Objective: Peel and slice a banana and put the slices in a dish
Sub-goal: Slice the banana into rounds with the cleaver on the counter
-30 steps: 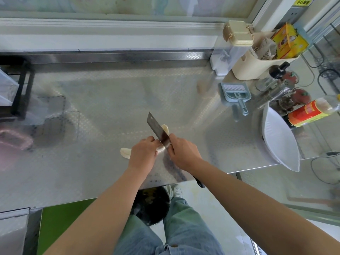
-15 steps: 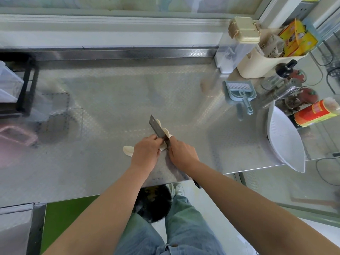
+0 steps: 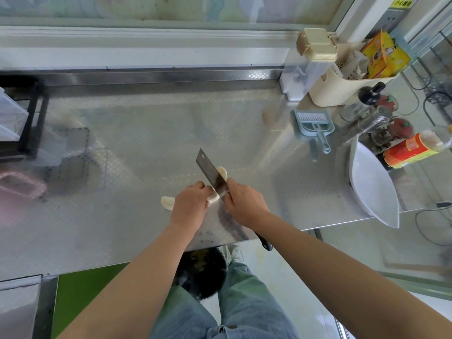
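The steel counter (image 3: 122, 143) carried everything. At the counter's right edge lay the white dish (image 3: 371, 187), tilted and overhanging. Near the counter's front edge the cleaver (image 3: 211, 176) stood blade-down across the peeled banana (image 3: 167, 203). The right hand (image 3: 244, 204) had its fingers clamped round the cleaver's grip, the black handle end jutting past the counter's front. The left hand (image 3: 189, 204) curled its fingers over the banana's middle; one end poked out beyond the knuckles, the cut end just past the fingertips against the blade. Cut slices (image 3: 222, 172) lay behind the blade

No legible text anywhere
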Demonstrator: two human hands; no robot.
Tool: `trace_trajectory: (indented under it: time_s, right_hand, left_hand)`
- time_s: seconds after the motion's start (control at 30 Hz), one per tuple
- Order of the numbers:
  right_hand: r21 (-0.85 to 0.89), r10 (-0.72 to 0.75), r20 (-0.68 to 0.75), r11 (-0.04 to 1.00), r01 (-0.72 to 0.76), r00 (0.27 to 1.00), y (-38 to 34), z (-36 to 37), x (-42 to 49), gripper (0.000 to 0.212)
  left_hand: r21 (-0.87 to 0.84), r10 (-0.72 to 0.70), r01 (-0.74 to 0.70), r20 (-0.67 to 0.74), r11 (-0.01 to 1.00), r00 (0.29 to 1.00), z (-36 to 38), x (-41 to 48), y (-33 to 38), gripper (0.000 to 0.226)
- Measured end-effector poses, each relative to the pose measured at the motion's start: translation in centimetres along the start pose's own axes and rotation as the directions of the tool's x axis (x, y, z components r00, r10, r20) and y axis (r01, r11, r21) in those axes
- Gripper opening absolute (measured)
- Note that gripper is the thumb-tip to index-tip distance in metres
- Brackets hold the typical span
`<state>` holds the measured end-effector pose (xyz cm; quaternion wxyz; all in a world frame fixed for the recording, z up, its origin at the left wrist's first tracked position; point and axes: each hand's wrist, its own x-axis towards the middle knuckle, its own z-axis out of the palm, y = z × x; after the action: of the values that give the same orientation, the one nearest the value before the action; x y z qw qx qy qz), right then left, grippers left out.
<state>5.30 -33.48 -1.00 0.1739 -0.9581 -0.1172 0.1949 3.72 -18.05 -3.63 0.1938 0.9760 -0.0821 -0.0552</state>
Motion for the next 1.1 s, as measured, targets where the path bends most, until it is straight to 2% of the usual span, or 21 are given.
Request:
trace_trajectory:
  time_s: [0.57,0.8,0.93,1.1]
  right_hand:
    - [-0.029,0.052,0.056,0.998,-0.051,0.997,-0.3,1.4,0.3,0.009]
    - [-0.060,0.088,0.105,0.995,-0.082,0.991,-0.3,1.8,-0.2,0.027]
    - [-0.021,0.045,0.050,0.999,-0.044,0.998,0.2,0.8,-0.5,0.007]
    - [-0.012,0.003,0.014,1.000,-0.003,1.000,0.0,-0.1,-0.4,0.011]
  left_hand:
    - [-0.022,-0.017,0.017,-0.001,1.000,1.000,0.0,0.0,0.1,0.018]
    - [-0.013,-0.006,0.006,0.004,1.000,1.000,-0.1,-0.3,0.2,0.021]
    - [-0.019,0.005,-0.005,0.000,1.000,1.000,-0.1,-0.6,0.3,0.025]
    - [-0.018,-0.001,0.001,-0.017,1.000,1.000,0.1,-0.7,0.3,0.027]
